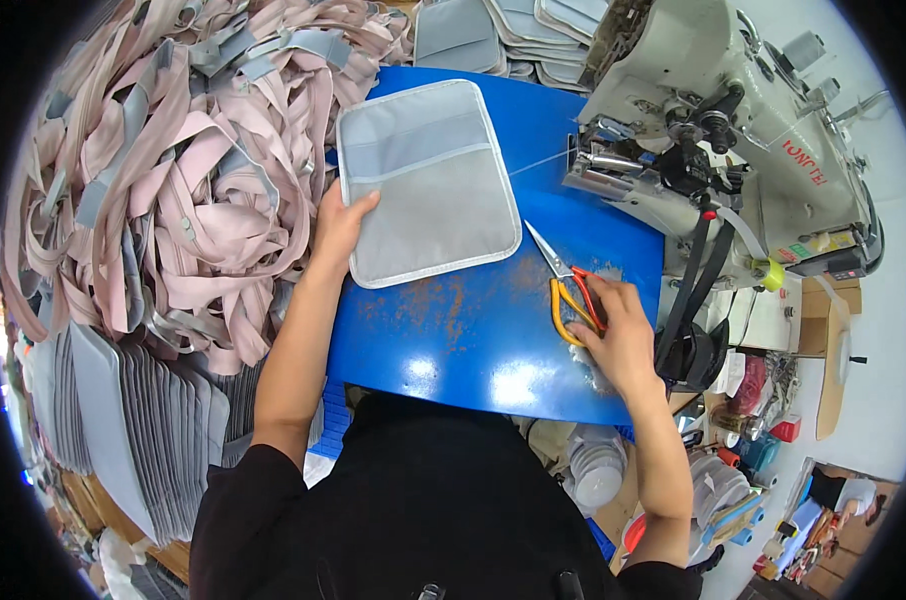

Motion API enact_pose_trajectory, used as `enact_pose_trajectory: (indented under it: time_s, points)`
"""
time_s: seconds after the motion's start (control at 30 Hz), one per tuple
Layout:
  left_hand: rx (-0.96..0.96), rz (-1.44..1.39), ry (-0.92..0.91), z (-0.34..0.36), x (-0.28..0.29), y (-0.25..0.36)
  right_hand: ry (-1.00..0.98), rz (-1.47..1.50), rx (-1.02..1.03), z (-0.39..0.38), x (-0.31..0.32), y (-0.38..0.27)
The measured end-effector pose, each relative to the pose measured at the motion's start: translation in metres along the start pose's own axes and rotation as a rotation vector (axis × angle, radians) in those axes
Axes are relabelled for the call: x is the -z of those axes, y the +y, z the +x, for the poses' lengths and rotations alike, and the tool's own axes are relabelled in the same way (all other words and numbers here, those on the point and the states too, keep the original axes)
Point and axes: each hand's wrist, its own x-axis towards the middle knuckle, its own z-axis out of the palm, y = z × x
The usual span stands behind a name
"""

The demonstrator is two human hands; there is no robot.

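Observation:
My left hand point(341, 222) grips the left edge of a flat grey fabric panel point(433, 215), its thumb on top and the other fingers hidden underneath. The panel has rounded corners, pale edge binding and a pocket-like band across its upper half. A thin thread point(541, 163) runs from its right edge to the sewing machine point(628, 165). In my right hand point(623, 335) is a pair of scissors point(555, 258) with one red and one yellow-orange handle. Their blades look closed and point up and left, just right of the panel's lower right corner.
A worn blue table point(403, 350) lies under the panel. Pink and grey straps point(193, 180) are heaped at the left, above stacked grey panels point(153, 430). More grey panels point(458, 40) are piled at the back. White spools point(595, 470) stand below the table's right side.

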Motion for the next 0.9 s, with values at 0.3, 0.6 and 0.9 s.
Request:
enact_pose_trajectory:
  time_s: [0.3, 0.6, 0.9]
  points:
    - [0.1, -0.067, 0.003, -0.008, 0.0, 0.007, -0.372, 0.827, -0.332, 0.012, -0.025, 0.021]
    - [0.123, -0.161, -0.026, -0.013, 0.008, 0.02, -0.143, 0.329, -0.263, 0.084, -0.035, -0.032]
    - [-0.728, 1.187, -0.386, -0.168, -0.031, 0.192, 0.065, 0.011, -0.18, -0.009, -0.031, 0.019]
